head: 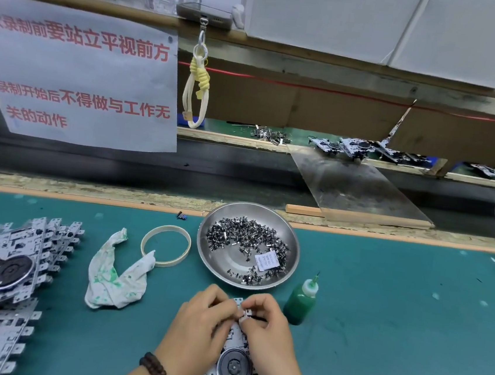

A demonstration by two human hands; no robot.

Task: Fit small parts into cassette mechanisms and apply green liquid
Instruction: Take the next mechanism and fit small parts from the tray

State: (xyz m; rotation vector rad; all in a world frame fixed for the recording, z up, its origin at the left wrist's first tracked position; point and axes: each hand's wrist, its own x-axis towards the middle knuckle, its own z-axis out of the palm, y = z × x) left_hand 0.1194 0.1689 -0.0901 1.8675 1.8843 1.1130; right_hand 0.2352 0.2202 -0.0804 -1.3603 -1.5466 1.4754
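Cassette mechanism (232, 366) lies under both hands' fingers (246, 315).

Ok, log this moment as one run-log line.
step: fitting small part | left hand: steadies cassette mechanism | right hand: pinches small part at top edge | green bottle: upright, untouched | parts dish: stocked

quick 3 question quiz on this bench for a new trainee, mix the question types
1. True or false: the green bottle stands upright, to the right of the hands.
2. What lies in the metal bowl besides the small parts?
A. a paper slip
B. a cloth
C. a tape ring
3. Fill in: both the left hand and the right hand work at the top edge of the ____ .

Key:
1. True.
2. A, the paper slip.
3. Cassette mechanism.
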